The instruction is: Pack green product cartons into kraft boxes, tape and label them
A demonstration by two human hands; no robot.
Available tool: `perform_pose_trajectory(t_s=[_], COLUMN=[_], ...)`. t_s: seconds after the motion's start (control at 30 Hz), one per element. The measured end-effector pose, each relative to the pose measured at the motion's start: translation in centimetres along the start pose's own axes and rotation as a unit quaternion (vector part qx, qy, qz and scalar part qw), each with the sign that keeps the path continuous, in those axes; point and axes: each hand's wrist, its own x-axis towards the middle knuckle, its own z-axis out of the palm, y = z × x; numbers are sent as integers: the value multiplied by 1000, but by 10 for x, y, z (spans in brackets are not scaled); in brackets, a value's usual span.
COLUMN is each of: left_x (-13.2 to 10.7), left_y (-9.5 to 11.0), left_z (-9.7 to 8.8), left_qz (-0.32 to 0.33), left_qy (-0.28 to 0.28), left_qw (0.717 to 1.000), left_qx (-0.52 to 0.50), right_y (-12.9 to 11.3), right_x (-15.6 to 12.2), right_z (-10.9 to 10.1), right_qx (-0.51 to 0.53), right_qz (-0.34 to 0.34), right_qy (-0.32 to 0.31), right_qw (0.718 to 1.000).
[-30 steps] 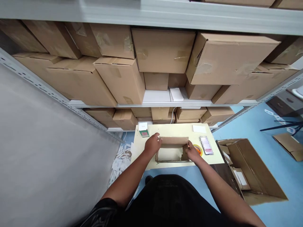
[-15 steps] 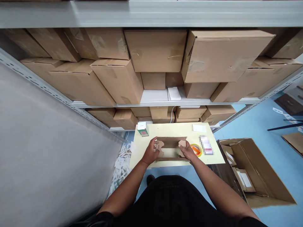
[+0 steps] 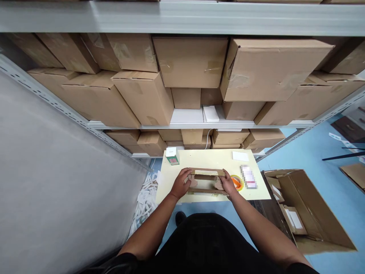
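Observation:
Between my two hands is a small brown cardboard box point(image 3: 207, 191), unfolded into a frame, with the pale tabletop showing through its middle. My left hand point(image 3: 181, 184) is closed around its left end, thumb at the short flap. At the opposite end my right hand point(image 3: 228, 183) grips the box, fingers over the far corner. A strip of clear tape or a pale label lies along the far side. Just right of my right hand sits a roll of yellow-orange tape point(image 3: 237, 183). A small green-and-white carton point(image 3: 172, 156) stands at the table's back left.
The pale yellow table point(image 3: 168, 192) also carries a white card point(image 3: 240, 156) and a blurred printed item point(image 3: 248, 177). Shelves of cardboard boxes point(image 3: 189, 62) rise behind it. A large open carton point(image 3: 319, 205) stands right; paper scraps point(image 3: 144, 198) lie left on the floor.
The box has tilted in my hands, so its far side now shows a taped face and the opening looks narrower. Both hands keep hold of its ends.

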Motion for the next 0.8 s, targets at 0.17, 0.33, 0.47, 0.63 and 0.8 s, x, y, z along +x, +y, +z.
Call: perform_pose_trajectory(t_s=[0.17,0.33,0.47,0.63,0.8], left_x=[-22,-33,-31,-17,-2], left_y=[-5,-4,1,7,9], left_z=[-4,-4,3,21,26], left_qz=[25,21,-6,-71,-78], left_qy=[-77,-112,-55,76,77], left_qw=[995,992,998,994,992], left_qx=[-50,-45,-21,39,63], right_y=[5,1,4,17,17], right_x=[1,-3,-13,-27,-35], right_z=[-2,-3,-5,-14,-14], right_qx=[60,152,148,61,-61], right_qz=[53,65,22,-108,-105], right_qy=[18,-38,-62,-38,-7], right_qw=[997,986,987,992,993])
